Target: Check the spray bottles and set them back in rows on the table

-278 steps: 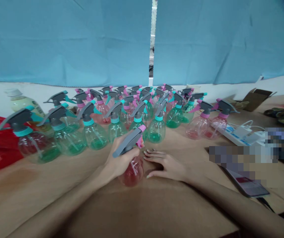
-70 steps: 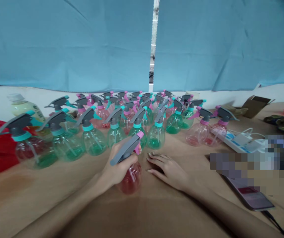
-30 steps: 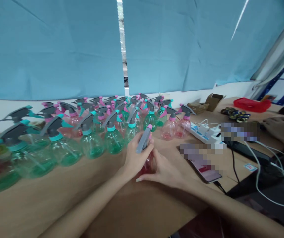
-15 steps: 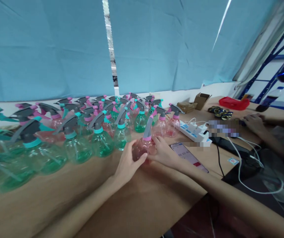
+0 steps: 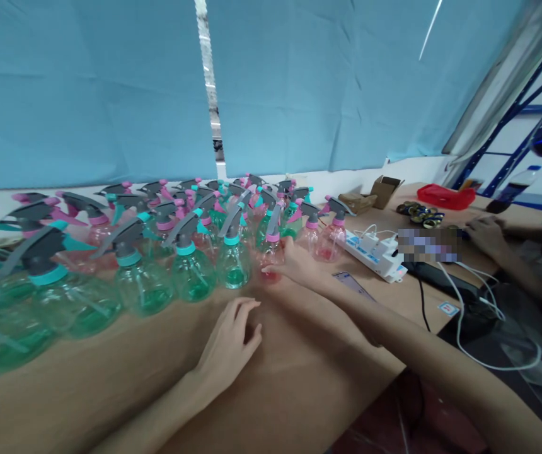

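Note:
A pink spray bottle (image 5: 270,247) with a grey trigger head stands upright on the brown table (image 5: 110,372), at the right end of the front row of bottles. My right hand (image 5: 299,266) reaches forward, its fingers curled round the bottle's lower right side. Nearer to me, my left hand (image 5: 229,340) lies palm down on the table with its fingers loosely apart and holds nothing. Beside the pink bottle, to its left, stands a green spray bottle (image 5: 234,265).
Several green and pink spray bottles (image 5: 133,277) crowd the left and back of the table. A white power strip (image 5: 375,253), a phone (image 5: 352,285) and cables lie at the right. Another person's hand (image 5: 486,233) works at far right, near a red tray (image 5: 445,197).
The pink bottle has moved forward from in front of me into the row. My left hand has let go of it and dropped to the table; my right hand went with it.

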`<state>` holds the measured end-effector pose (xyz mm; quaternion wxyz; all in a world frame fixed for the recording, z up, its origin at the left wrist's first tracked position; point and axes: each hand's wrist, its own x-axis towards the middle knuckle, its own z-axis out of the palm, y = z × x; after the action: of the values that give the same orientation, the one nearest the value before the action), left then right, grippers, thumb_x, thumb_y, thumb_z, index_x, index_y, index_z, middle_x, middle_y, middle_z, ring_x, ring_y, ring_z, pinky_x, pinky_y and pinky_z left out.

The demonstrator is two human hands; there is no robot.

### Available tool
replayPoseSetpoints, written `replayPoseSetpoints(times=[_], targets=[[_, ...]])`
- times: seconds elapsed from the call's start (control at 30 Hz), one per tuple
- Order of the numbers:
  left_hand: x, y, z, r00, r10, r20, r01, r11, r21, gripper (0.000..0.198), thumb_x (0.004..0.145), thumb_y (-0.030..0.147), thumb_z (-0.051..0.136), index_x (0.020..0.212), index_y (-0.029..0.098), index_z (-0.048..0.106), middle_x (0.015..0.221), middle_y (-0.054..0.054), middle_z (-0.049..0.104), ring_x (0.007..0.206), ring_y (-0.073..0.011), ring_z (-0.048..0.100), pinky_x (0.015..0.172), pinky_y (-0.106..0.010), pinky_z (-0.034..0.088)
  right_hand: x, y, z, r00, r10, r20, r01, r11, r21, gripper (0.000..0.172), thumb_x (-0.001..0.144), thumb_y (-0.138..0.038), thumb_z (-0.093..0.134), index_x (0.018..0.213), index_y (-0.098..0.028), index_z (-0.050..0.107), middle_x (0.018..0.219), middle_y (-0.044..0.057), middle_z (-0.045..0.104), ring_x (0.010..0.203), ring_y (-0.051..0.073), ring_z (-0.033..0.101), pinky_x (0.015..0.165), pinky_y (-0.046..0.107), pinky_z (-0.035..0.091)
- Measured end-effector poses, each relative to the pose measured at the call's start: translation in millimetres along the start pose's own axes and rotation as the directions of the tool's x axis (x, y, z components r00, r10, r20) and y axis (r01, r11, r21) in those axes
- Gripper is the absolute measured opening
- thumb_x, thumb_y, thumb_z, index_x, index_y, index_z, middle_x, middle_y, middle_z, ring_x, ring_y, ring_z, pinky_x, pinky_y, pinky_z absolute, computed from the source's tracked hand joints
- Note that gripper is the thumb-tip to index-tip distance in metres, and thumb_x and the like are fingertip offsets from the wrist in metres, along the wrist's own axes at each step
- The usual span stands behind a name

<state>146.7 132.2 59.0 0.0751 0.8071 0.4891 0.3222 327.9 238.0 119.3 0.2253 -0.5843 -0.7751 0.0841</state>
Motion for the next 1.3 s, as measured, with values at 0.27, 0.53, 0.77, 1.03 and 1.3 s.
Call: replayPoseSetpoints(times=[0.27, 0.53, 0.77, 1.03, 1.3], targets=[[-4, -2, 3.8, 0.999, 0.037, 0.02, -0.038, 0.997, 0.061, 0.03, 0.082, 0.013, 0.047, 0.111, 0.022, 0.05, 0.115, -0.009, 0.056, 0.104, -0.0261, 0.058, 0.089, -0.046, 0.048, 18, -12, 3, 0.999, 0.033, -0.012, -0.033, 0.997, -0.072, 0.056, 0.073, -0.043, 0.072, 0.109, -0.008, 0.046, 0.108, 0.022, 0.063, 0.105, 0.035, 0.06, 0.079, 0.039, 0.049], [-3, -5, 6.2, 0.999, 0.049, 0.021, -0.05, 0.997, 0.054, 0.03, 0.083, 0.013, 0.046, 0.111, 0.022, 0.05, 0.114, -0.008, 0.056, 0.103, -0.0249, 0.058, 0.089, -0.045, 0.049, 7, -8, -4, 0.999, 0.003, -0.04, -0.007, 0.997, -0.082, 0.063, 0.077, -0.048, 0.065, 0.123, -0.01, 0.043, 0.117, 0.023, 0.06, 0.112, 0.034, 0.057, 0.084, 0.042, 0.046], [0, -6, 1.7, 1.0, -0.01, 0.025, 0.009, 1.0, 0.027, 0.026, 0.085, 0.017, 0.044, 0.109, 0.023, 0.051, 0.112, -0.006, 0.058, 0.102, -0.024, 0.06, 0.087, -0.042, 0.05, -14, 39, -34, 0.99, 0.025, -0.137, -0.028, 0.999, -0.021, 0.024, 0.085, -0.042, 0.054, 0.088, -0.02, 0.061, 0.088, 0.008, 0.071, 0.085, 0.026, 0.066, 0.071, 0.034, 0.046], [5, -8, -1.2, 0.998, -0.064, 0.001, 0.064, 0.998, 0.015, 0.02, 0.088, 0.024, 0.044, 0.106, 0.024, 0.052, 0.108, -0.004, 0.061, 0.101, -0.024, 0.061, 0.087, -0.043, 0.049, 4, 92, -44, 0.933, 0.174, -0.316, -0.124, 0.977, 0.172, 0.044, 0.075, -0.039, 0.064, 0.108, -0.012, 0.057, 0.11, 0.017, 0.065, 0.102, 0.03, 0.06, 0.084, 0.041, 0.045], [5, -12, -1.1, 0.997, -0.073, -0.006, 0.073, 0.997, 0.034, 0.019, 0.088, 0.026, 0.044, 0.106, 0.025, 0.052, 0.108, -0.004, 0.062, 0.101, -0.0235, 0.061, 0.087, -0.042, 0.05, 30, 88, -27, 0.961, 0.135, -0.241, -0.075, 0.967, 0.243, 0.05, 0.069, -0.03, 0.068, 0.115, -0.016, 0.053, 0.107, 0.012, 0.065, 0.096, 0.027, 0.064, 0.078, 0.037, 0.049]])
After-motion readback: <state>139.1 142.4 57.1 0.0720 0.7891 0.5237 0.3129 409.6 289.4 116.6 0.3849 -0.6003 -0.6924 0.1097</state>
